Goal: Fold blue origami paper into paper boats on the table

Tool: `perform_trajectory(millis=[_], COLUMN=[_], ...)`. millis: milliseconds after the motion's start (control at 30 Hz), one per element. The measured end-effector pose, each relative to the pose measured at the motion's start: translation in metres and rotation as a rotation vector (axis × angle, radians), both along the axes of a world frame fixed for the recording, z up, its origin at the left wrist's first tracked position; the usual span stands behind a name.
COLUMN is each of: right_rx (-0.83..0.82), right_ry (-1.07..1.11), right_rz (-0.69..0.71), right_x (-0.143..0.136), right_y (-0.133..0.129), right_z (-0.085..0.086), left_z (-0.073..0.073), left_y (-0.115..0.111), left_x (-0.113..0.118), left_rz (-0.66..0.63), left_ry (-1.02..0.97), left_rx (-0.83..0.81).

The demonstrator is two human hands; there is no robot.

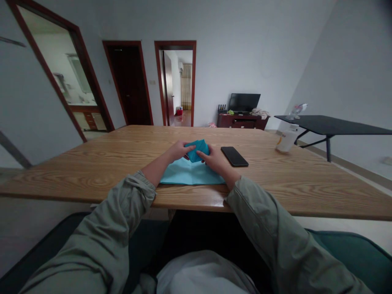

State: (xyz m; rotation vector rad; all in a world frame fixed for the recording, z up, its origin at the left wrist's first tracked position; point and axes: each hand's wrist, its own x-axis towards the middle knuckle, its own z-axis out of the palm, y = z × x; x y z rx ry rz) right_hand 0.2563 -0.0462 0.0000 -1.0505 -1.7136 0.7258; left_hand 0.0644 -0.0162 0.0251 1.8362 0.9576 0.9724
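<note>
A small folded blue paper piece [197, 150] is held between both hands, just above a light blue sheet [191, 173] lying on the wooden table [116, 163]. My left hand [181, 151] grips its left side, thumb across the front. On the right side, my right hand [212, 156] pinches the lower right part with thumb and fingers. The folded piece shows several creased facets. The sheet below has a crease down its middle, and my hands and forearms hide parts of its edges.
A black phone [234, 156] lies right of the sheet. Farther right stands a whitish translucent cup [287, 139] near the table's edge. Beyond are a black folding table [337, 124] and a television [244, 102] on a dark cabinet [225, 120].
</note>
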Motion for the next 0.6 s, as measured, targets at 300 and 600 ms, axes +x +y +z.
perform_trajectory(millis=[300,600], right_rx=[0.33,0.241], right_ry=[-0.389,-0.28], right_rz=[-0.115,-0.192], right_x=[-0.007,-0.002], right_y=[-0.015,-0.003], right_z=[0.003,-0.001], left_z=[-0.001,-0.009], left_y=[0.005,0.003], left_x=[0.004,0.011], left_rz=[0.131,-0.067], left_ry=[-0.078,0.149], left_rx=[-0.077,0.191])
